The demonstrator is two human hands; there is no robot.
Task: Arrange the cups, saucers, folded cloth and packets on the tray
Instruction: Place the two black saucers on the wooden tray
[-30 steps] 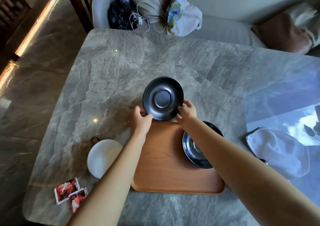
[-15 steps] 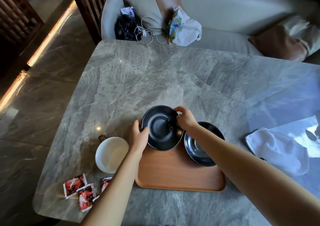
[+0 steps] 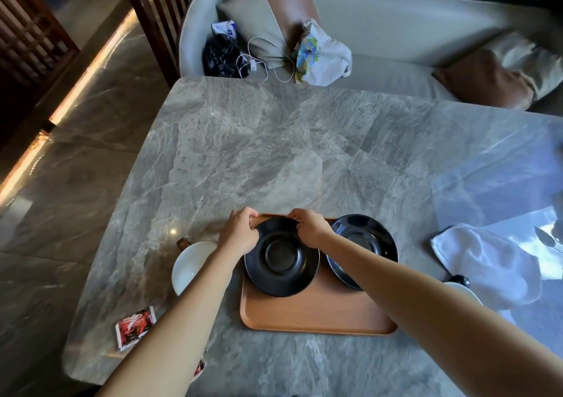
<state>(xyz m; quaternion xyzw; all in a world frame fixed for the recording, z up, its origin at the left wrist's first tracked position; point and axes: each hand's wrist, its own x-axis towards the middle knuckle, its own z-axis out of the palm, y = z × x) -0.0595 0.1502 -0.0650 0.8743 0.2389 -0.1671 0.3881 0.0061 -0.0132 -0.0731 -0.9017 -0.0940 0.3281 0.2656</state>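
Note:
A wooden tray (image 3: pixel 316 314) lies near the table's front edge. On its left half lies a black saucer (image 3: pixel 281 258), gripped at its far rim by my left hand (image 3: pixel 240 232) and my right hand (image 3: pixel 310 227). A second black saucer (image 3: pixel 370 241) rests on the tray's right half, partly behind my right forearm. Left of the tray stands a white cup (image 3: pixel 190 267) with a brown handle. Red packets (image 3: pixel 135 326) lie at the front left. A white cloth (image 3: pixel 487 262) lies to the right, with another white cup (image 3: pixel 464 290) partly hidden beside it.
The grey marble table (image 3: pixel 274 153) stretches away beyond the tray. A sofa (image 3: pixel 396 31) with cushions, bags and a white cable stands behind the table's far edge. The table's left edge drops to a tiled floor (image 3: pixel 76 183).
Both hands brought the black saucer from the table beyond the tray down onto the tray's left half. The camera view tilted upward.

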